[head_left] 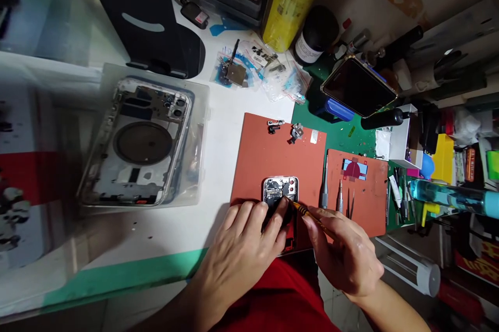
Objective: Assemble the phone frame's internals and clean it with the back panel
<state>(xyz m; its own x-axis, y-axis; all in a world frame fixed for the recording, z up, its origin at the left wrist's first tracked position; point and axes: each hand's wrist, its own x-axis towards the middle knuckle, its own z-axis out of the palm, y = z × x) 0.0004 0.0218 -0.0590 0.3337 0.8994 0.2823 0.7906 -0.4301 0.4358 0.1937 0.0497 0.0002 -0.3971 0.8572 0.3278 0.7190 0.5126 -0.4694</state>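
An opened phone point(281, 186) with its inner parts exposed lies on the red-brown mat point(257, 155). My left hand point(249, 233) rests over the lower part of the phone, its fingers spread across the body and left edge, with the index finger near the upper parts. Closed around a yellow and black tool point(302, 210) is my right hand point(345, 249); the tool's tip reaches the phone's right side, close to my left index finger. Small metal parts point(296, 133) lie near the mat's top edge. What the tool's tip touches is too small to tell.
A larger phone housing point(144, 140) sits in a clear tray point(201, 140) at left. Right of the mat are a screwdriver point(325, 186), tweezers point(352, 204) and a second mat point(374, 197). Bagged parts point(280, 77), a dark-screened phone point(358, 85) and a yellow bottle point(288, 4) stand behind.
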